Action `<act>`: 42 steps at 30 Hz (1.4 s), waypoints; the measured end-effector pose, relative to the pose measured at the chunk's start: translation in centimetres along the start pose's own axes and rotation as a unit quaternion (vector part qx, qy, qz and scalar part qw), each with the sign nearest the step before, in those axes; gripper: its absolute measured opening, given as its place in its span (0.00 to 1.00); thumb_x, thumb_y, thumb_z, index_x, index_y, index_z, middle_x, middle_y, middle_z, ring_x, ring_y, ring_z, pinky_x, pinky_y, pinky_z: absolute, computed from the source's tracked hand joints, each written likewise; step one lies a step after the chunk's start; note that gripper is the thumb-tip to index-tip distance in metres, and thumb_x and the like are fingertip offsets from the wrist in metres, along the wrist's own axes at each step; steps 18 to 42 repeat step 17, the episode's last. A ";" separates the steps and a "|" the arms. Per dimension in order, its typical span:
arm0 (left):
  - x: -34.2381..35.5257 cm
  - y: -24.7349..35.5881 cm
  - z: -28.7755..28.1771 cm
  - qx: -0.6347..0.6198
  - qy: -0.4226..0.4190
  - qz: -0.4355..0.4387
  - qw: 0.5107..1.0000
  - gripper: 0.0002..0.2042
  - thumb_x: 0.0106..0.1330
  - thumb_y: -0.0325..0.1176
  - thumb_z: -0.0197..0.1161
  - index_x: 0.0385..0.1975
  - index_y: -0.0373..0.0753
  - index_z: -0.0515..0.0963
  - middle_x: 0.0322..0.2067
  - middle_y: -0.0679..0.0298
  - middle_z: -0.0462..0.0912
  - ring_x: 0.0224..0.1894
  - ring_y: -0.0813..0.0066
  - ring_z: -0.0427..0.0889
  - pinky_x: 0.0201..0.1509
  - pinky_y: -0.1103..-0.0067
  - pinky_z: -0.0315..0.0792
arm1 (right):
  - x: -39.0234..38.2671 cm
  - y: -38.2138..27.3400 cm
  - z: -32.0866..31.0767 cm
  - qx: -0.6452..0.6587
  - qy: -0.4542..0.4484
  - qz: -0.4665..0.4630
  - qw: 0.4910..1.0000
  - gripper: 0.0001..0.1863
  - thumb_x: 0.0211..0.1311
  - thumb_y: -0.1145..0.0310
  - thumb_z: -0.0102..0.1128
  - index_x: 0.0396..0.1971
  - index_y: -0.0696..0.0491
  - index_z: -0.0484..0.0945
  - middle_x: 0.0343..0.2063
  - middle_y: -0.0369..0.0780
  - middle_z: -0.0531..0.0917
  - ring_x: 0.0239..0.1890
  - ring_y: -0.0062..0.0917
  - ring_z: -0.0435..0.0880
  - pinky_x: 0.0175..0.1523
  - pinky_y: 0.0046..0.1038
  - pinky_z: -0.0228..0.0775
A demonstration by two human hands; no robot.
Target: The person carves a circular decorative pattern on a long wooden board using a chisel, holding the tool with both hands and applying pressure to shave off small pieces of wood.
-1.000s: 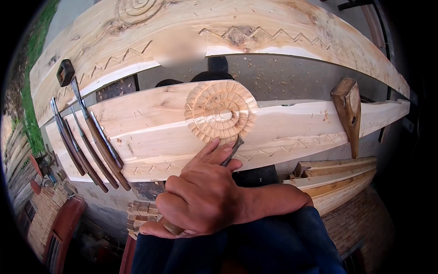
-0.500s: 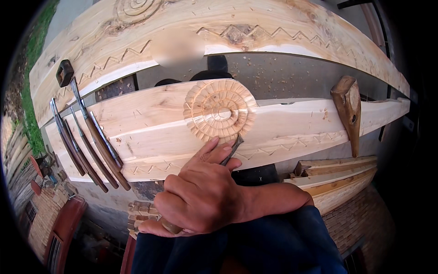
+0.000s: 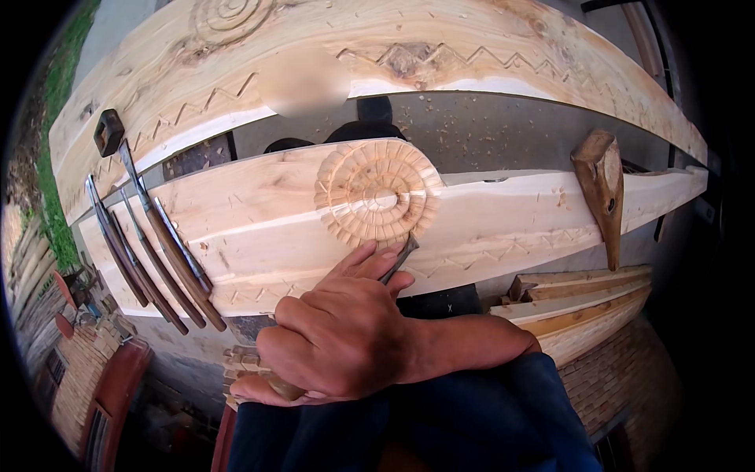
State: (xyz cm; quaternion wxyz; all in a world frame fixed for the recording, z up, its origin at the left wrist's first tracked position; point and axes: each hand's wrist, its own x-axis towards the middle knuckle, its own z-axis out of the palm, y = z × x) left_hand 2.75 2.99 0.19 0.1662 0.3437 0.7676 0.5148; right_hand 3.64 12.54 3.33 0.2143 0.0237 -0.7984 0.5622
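A chisel (image 3: 399, 261) slants across the near edge of a round carved rosette (image 3: 384, 198), its dark metal blade touching the wood just below the outer ring. My right hand (image 3: 338, 346), its forearm coming in from the right, is closed round the chisel's handle; the butt shows at the lower left of the fist. My left hand (image 3: 360, 267) lies mostly hidden under it. Its fingertips press on the wood by the blade, with the thumb along the blade's near side. The rosette stands raised on a pale plank (image 3: 503, 204) with a zigzag groove along its near edge.
Several wood-handled chisels and gouges (image 3: 169, 244) lie across the plank's left end, near a dark metal tool head (image 3: 108, 132). A wooden mallet (image 3: 602, 181) rests at the right. Beyond is a second carved plank (image 3: 472, 47); shavings (image 3: 472, 134) litter the floor between.
My right fist has shifted slightly to the left over the chisel's handle. The blade stays at almost the same spot by the rosette's near rim, and the other tools lie as before.
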 end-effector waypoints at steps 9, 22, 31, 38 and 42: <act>0.2 -0.3 -0.7 0.011 0.017 0.013 1.000 0.27 0.70 0.43 0.69 0.61 0.28 0.81 0.62 0.45 0.86 0.68 0.43 0.83 0.77 0.54 0.73 | 0.3 0.3 1.1 -0.002 -0.029 0.005 1.000 0.26 0.66 0.45 0.75 0.40 0.54 0.77 0.37 0.45 0.76 0.37 0.39 0.79 0.44 0.46 0.71; -0.4 -0.7 2.0 0.041 0.022 0.041 0.998 0.27 0.67 0.41 0.75 0.61 0.30 0.82 0.62 0.46 0.86 0.68 0.42 0.82 0.76 0.53 0.73 | -0.8 -0.1 -0.3 -0.072 0.009 0.017 0.997 0.31 0.57 0.50 0.86 0.18 0.51 0.70 0.17 0.37 0.71 0.15 0.28 0.76 0.23 0.34 0.68; -0.4 -0.7 2.0 0.041 0.022 0.041 0.998 0.27 0.67 0.41 0.75 0.61 0.30 0.82 0.62 0.46 0.86 0.68 0.42 0.82 0.76 0.53 0.73 | -0.8 -0.1 -0.3 -0.072 0.009 0.017 0.997 0.31 0.57 0.50 0.86 0.18 0.51 0.70 0.17 0.37 0.71 0.15 0.28 0.76 0.23 0.34 0.68; -0.4 -0.7 2.0 0.041 0.022 0.041 0.998 0.27 0.67 0.41 0.75 0.61 0.30 0.82 0.62 0.46 0.86 0.68 0.42 0.82 0.76 0.53 0.73 | -0.8 -0.1 -0.3 -0.072 0.009 0.017 0.997 0.31 0.57 0.50 0.86 0.18 0.51 0.70 0.17 0.37 0.71 0.15 0.28 0.76 0.23 0.34 0.68; -0.4 -0.7 2.0 0.041 0.022 0.041 0.998 0.27 0.67 0.41 0.75 0.61 0.30 0.82 0.62 0.46 0.86 0.68 0.42 0.82 0.76 0.53 0.73 | -0.8 -0.1 -0.3 -0.072 0.009 0.017 0.997 0.31 0.57 0.50 0.86 0.18 0.51 0.70 0.17 0.37 0.71 0.15 0.28 0.76 0.23 0.34 0.68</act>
